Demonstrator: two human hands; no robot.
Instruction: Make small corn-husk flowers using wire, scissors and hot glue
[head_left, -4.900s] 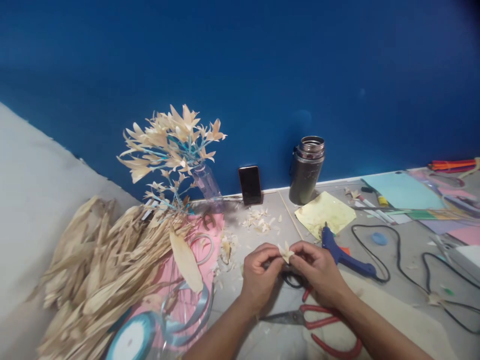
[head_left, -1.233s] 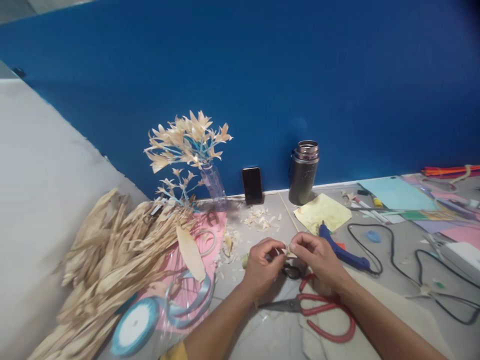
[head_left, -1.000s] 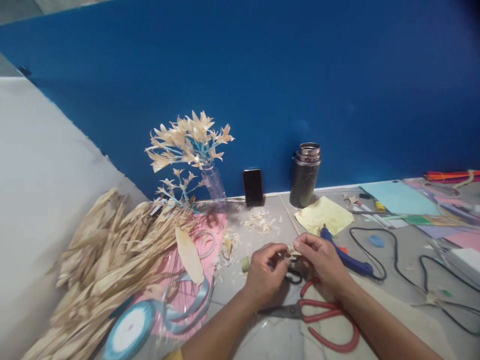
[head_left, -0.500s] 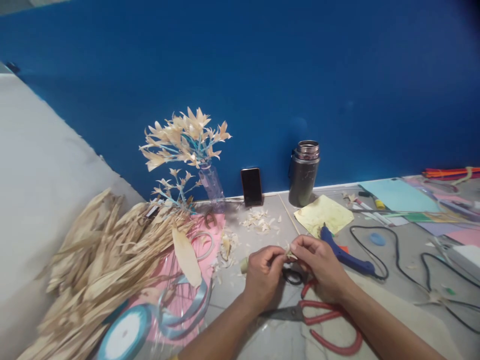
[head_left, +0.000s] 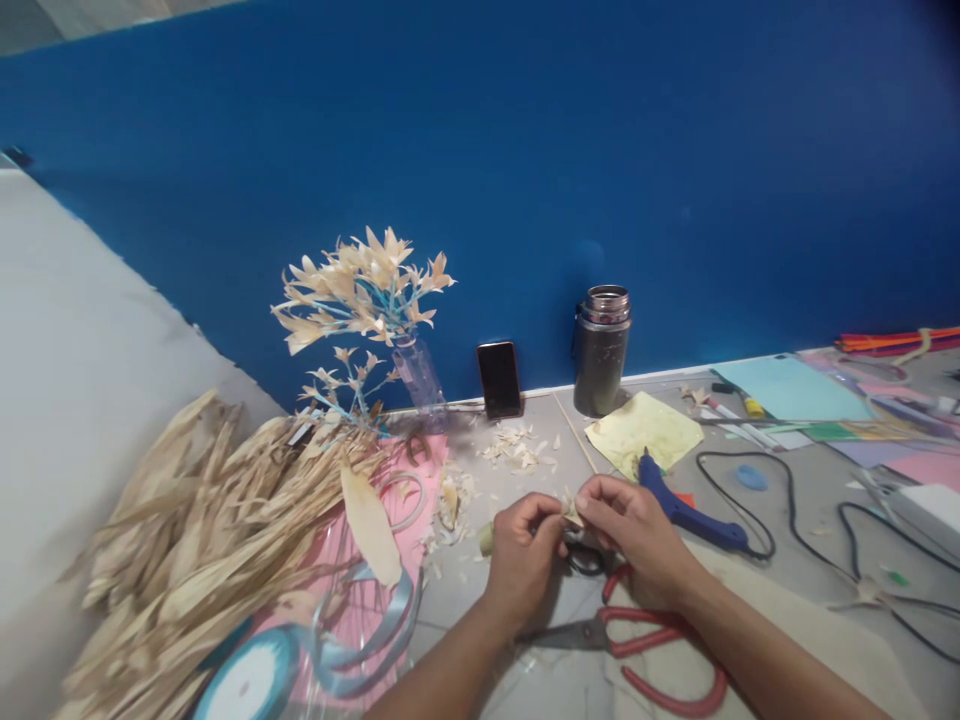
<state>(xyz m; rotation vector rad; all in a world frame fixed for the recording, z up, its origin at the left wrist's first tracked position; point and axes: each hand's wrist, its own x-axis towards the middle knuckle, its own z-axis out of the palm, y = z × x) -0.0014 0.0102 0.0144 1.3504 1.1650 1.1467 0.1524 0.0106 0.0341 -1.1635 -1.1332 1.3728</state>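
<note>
Between the fingertips of my left hand (head_left: 529,550) and my right hand (head_left: 634,530) is a small pale piece of corn husk (head_left: 571,513). Both hands are closed in a pinch on it, and the fingers partly cover its shape. Just below them lie red-handled scissors (head_left: 645,640), blades pointing left under my left wrist. A dark ring-shaped thing (head_left: 585,556) shows beneath the fingers. To the right of my right hand rests a blue glue gun (head_left: 690,512). Husk scraps (head_left: 517,446) are scattered beyond the hands.
Dried corn husks (head_left: 202,540) heap at left by pink paper (head_left: 337,610) and a blue ribbon roll (head_left: 247,675). Husk flowers (head_left: 367,285) stand in a clear bottle (head_left: 421,375). A phone (head_left: 499,380) and flask (head_left: 602,350) line the wall. A black cord (head_left: 795,500) loops at right.
The view has shifted slightly. My hands stay together, and the husk piece between the fingertips shows a little more plainly, turned somewhat.
</note>
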